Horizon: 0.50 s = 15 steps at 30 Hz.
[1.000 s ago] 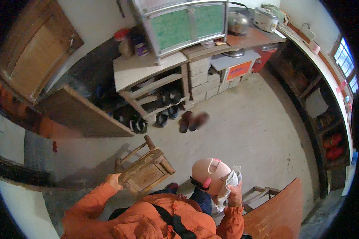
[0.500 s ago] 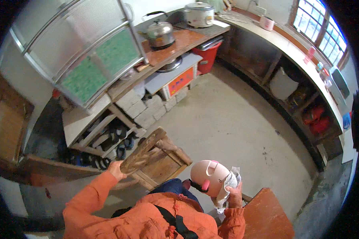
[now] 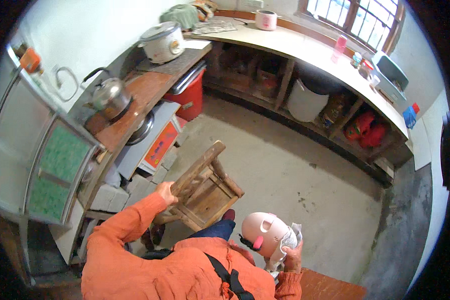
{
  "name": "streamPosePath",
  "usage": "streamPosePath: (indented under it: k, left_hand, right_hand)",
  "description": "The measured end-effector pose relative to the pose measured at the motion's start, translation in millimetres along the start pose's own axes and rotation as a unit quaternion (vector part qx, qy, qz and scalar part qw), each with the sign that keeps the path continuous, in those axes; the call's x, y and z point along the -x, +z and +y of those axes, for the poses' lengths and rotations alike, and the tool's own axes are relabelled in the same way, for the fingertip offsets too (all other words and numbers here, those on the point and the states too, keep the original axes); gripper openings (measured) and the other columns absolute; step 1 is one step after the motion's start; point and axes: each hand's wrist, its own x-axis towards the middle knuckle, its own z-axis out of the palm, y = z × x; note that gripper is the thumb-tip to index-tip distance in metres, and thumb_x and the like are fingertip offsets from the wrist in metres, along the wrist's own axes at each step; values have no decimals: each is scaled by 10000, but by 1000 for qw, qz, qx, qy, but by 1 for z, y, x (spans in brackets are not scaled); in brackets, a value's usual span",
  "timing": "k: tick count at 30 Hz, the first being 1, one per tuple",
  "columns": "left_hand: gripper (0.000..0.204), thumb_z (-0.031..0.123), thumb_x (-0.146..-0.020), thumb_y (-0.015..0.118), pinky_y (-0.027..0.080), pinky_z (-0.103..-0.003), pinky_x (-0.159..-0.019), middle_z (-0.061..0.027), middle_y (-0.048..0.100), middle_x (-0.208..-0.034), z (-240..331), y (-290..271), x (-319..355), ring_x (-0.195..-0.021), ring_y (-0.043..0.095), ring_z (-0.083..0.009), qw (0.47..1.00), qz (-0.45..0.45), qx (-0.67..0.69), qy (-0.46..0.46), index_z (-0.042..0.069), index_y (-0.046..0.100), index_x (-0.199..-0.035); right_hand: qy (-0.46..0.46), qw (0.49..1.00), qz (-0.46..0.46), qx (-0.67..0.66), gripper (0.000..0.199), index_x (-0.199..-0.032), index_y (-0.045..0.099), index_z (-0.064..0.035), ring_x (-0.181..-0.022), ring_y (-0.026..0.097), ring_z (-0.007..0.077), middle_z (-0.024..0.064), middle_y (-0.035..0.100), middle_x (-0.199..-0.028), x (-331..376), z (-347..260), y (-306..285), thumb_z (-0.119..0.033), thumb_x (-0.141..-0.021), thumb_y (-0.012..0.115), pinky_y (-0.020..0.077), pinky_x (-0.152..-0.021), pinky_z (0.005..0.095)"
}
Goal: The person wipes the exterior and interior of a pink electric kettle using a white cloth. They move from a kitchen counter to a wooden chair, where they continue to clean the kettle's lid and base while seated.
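Observation:
My left hand [image 3: 166,193] is closed round the back rail of a small wooden chair [image 3: 205,200], which tilts in front of my left side above the concrete floor. On the right, my right hand [image 3: 292,256] is wrapped round a crumpled whitish cloth [image 3: 296,234] and a rounded pink appliance [image 3: 264,231], which looks like a small rice cooker. A recessed handle, small holes and a darker pink knob show on its shell. The cloth lies between my palm and the appliance's side; my fingertips there are partly hidden.
A reddish-brown tabletop [image 3: 330,287] lies close by my right forearm. Along the left, a counter carries a kettle [image 3: 111,99] and a white rice cooker [image 3: 162,44], with a red bin [image 3: 191,95] below. A long white counter [image 3: 305,42] curves along the far side.
My view has swung right, so the counters and kettle sit further left. The chair, still in my left hand, has shifted rightward across the floor. The pink appliance and cloth stay in my right hand.

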Motion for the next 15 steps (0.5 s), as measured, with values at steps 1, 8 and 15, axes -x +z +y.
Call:
streamPosePath:
  k: [1, 8, 15]
  left_hand:
    - [457, 178, -538, 735, 503, -384, -700, -160, 669, -803, -2, 4, -12, -762, 646, -309, 999, -14, 28, -14, 62, 658, -973]
    - [522, 146, -532, 728, 496, -373, -680, -146, 654, -772, -28, 37, -66, -731, 639, -259, 982, -61, 174, -28, 68, 640, -1040]
    - [548, 134, -520, 735, 501, -380, -653, -150, 651, -787, 3, 36, -92, -737, 639, -258, 995, -44, 85, -34, 30, 620, -1046]
  right_hand:
    - [-10, 1000, 23, -6, 738, -1189, 503, 8, -924, 611, 219, 90, 615, -1029, 1, 7, -3, -110, -529, 810, 487, -851, 346]
    - [-11, 998, 45, -36, 849, -1243, 455, -2, -936, 613, 216, 84, 601, -1071, 7, 20, -4, -130, -508, 859, 503, -838, 333]
    - [-36, 997, -33, -58, 808, -1241, 486, 14, -969, 614, 201, 79, 608, -1094, -5, 12, -12, -82, -521, 839, 497, -862, 322]
